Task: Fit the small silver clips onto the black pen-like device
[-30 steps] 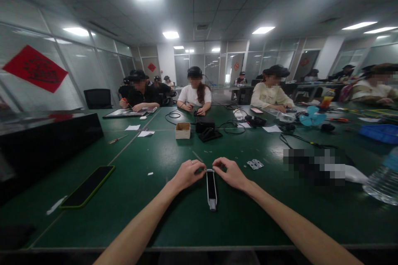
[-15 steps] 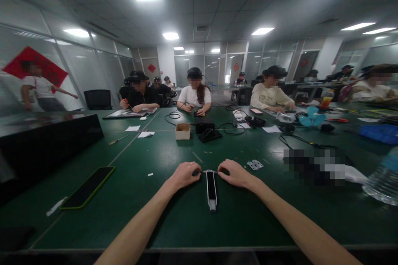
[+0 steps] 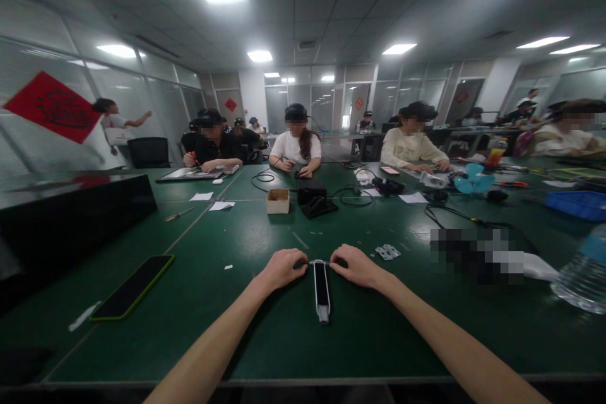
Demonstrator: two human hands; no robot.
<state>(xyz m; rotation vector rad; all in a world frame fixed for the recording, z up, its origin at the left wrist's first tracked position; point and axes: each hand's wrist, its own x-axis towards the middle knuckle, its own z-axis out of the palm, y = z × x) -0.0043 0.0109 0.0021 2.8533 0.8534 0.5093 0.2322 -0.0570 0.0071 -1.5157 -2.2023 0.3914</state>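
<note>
Between my hands a narrow device [image 3: 322, 290] lies lengthwise on the green table, with a white frame, a dark middle and a pale tip at its near end. My left hand [image 3: 286, 268] is at the left of the device's far end, thumb and fingers pinched together. Opposite it, my right hand [image 3: 353, 264] pinches in the same way at the right. Thin, small bits show at both fingertips beside the device's far end; they are too small to name. Past my right hand are several small metal plates [image 3: 387, 252].
A green-edged phone [image 3: 132, 287] lies left. Ahead stand a small cardboard box [image 3: 278, 201] and a black box [image 3: 311, 190] with cables. A screwdriver [image 3: 180, 214] is at far left; a water bottle [image 3: 582, 278] and a blue tray [image 3: 577, 203] at right. Co-workers sit opposite.
My hands keep their pinch at the device's far end, the right one shifted very slightly left. In the left background, a walking person has moved to the right.
</note>
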